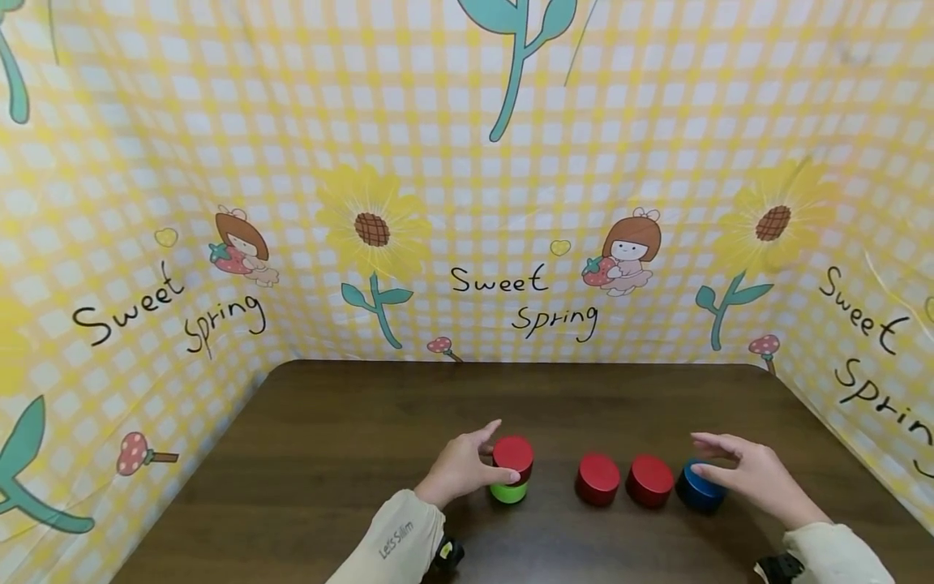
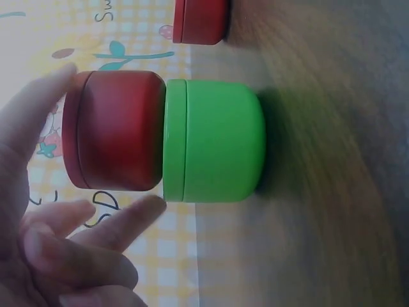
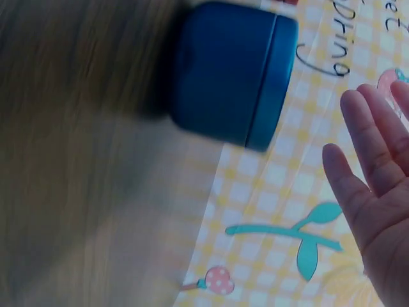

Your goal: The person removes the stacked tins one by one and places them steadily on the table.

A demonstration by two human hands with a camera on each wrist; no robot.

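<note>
A red lidded jar point(image 2: 121, 131) stands on top of a green lidded jar point(image 2: 214, 141), their sides nearly in line. My left hand point(image 1: 463, 469) is spread around this stack, the thumb at the red jar's lid and the index finger standing off behind it. In the left wrist view, the other fingers sit beside the seam between both jars. On the right, my right hand point(image 1: 759, 474) hovers by a blue lidded jar point(image 1: 700, 488), fingers extended. The right wrist view has a gap between those fingers and the blue jar point(image 3: 227, 73).
Two more red jars, one nearer the stack point(image 1: 597, 480) and one beside the blue jar point(image 1: 650, 482), stand in a row on the brown wooden table point(image 1: 350, 422). A yellow checked cloth point(image 1: 467, 203) with printed flowers hangs behind and at both sides.
</note>
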